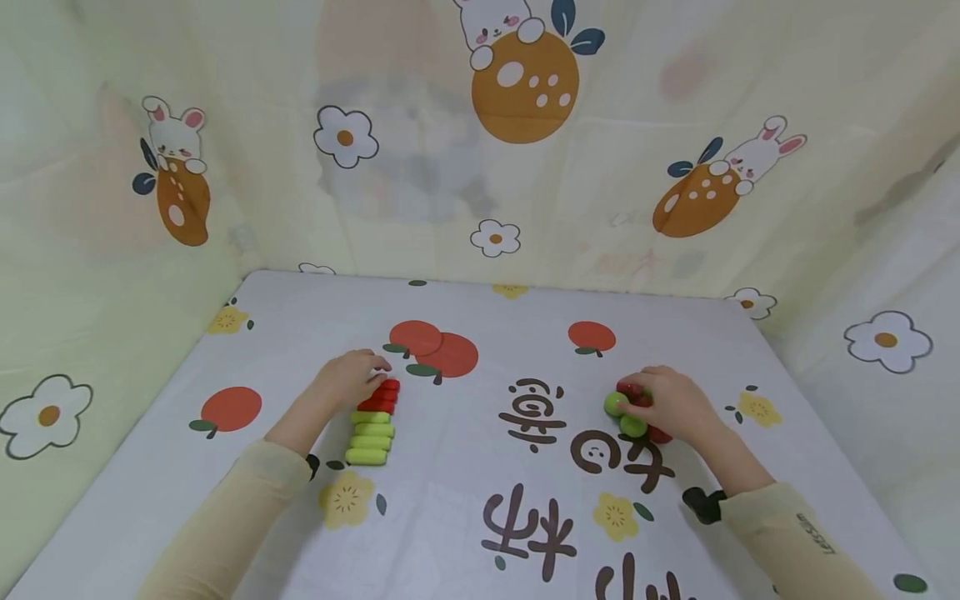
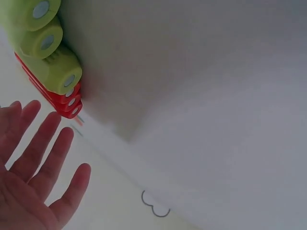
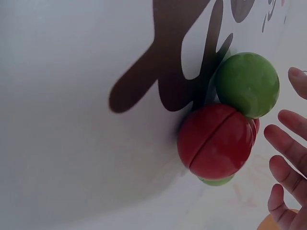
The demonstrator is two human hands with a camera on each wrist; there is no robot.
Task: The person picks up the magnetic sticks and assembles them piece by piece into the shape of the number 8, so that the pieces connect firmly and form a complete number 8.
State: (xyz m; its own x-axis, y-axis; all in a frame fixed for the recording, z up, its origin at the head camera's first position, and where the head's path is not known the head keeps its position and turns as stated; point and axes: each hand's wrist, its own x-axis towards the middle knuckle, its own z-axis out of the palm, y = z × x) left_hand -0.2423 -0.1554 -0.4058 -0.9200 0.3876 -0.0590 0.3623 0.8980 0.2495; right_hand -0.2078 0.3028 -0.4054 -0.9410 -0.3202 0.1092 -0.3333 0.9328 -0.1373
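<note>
In the head view, my left hand (image 1: 347,380) is at the far end of a row of short rods. The red rods (image 1: 378,402) lie nearest it, and light green rods (image 1: 370,442) continue toward me. Silver discs cap the rod ends in the left wrist view, where my left fingers (image 2: 60,155) are spread beside the red rods. Over to the right, my right hand (image 1: 673,406) is at a cluster of green balls (image 1: 633,426) and red balls (image 1: 661,435). The right wrist view shows its fingers (image 3: 290,136) loosely bent beside a seamed red ball (image 3: 216,141), gripping nothing.
A white cloth (image 1: 450,517) printed with fruit, flowers and dark lettering covers the table. Pale curtains (image 1: 420,192) with rabbit prints hang behind it and at both sides.
</note>
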